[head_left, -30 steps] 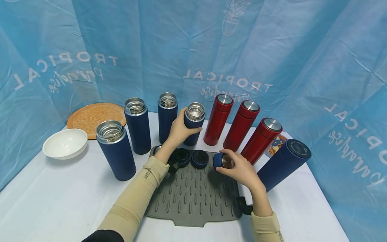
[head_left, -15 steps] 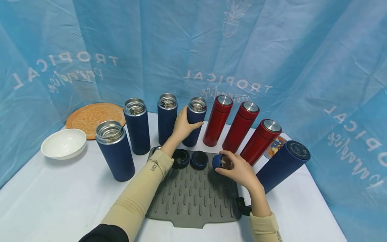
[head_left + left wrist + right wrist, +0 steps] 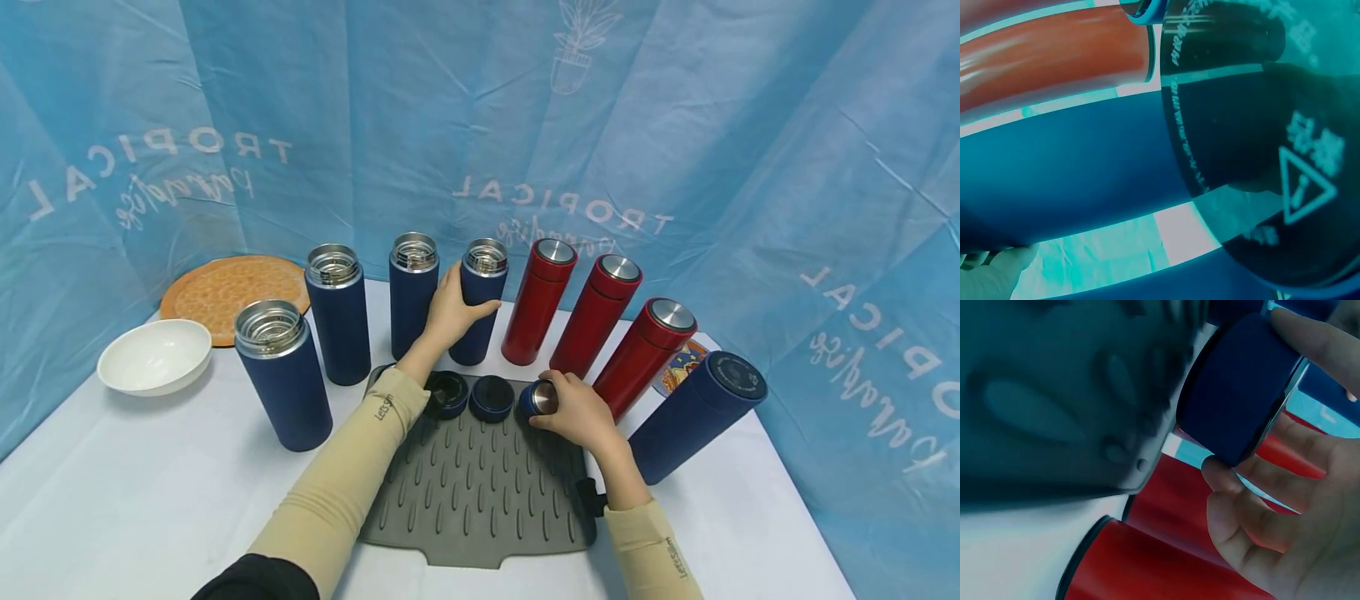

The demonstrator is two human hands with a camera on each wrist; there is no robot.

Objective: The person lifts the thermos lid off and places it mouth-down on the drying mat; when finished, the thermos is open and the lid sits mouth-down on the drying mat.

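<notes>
In the head view, my left hand (image 3: 450, 315) grips an uncapped navy thermos flask (image 3: 477, 321) standing behind the ridged mat. The left wrist view shows this flask's smooth blue side (image 3: 1066, 162), with fingers (image 3: 1004, 265) against it at the lower left. My right hand (image 3: 579, 410) pinches a navy lid (image 3: 528, 400) by its sides at the mat's back right; its steel face is turned up and to the right. In the right wrist view, the thumb and fingers of the right hand (image 3: 1316, 506) hold the lid (image 3: 1241, 390) close over the mat.
Two dark lids (image 3: 492, 398) rest on the grey mat (image 3: 472, 500). Three open navy flasks (image 3: 287, 383) stand left; three capped red flasks (image 3: 540, 304) and a capped navy flask (image 3: 693, 421) stand right. A white bowl (image 3: 155, 358) and round orange mat (image 3: 232, 292) lie far left.
The right hand has brought the lid down and slightly left onto the mat's back area, its steel face now turned further up. The flask in the left hand has gone from tilted to more upright.
</notes>
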